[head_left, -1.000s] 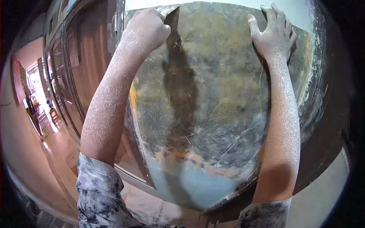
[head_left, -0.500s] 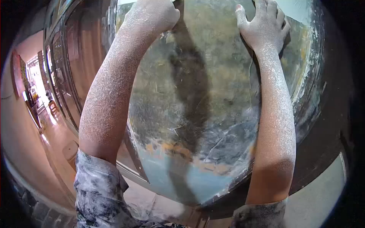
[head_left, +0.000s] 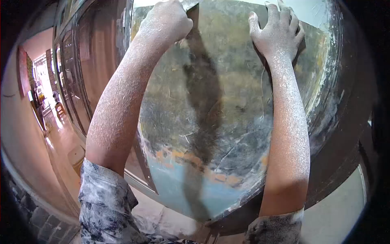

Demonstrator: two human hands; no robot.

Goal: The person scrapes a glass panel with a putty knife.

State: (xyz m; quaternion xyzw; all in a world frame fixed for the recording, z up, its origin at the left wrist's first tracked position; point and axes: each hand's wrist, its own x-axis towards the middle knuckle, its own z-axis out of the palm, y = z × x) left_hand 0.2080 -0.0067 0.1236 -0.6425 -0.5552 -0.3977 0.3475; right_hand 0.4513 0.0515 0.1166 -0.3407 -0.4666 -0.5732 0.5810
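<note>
I note left hand [head_left: 168, 22] clenched at top edge of the mottled sheet [head_left: 227, 105], contents unclear; right hand [head_left: 278, 32] spread flat against it, fingers open.

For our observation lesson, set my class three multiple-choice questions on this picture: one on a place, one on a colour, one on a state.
1. Where on the mottled panel is the left hand?
A) near its top edge
B) at its bottom edge
C) off it, by the floor

2. What colour is the dust on the forearms?
A) red
B) white
C) green

3. How is the right hand?
A) clenched in a fist
B) hanging clear of the panel
C) open, fingers spread on the panel

Answers: 1 A, it sits high at the panel's upper left. 2 B, pale powder coats both arms. 3 C, its palm lies flat, fingers apart.
</note>
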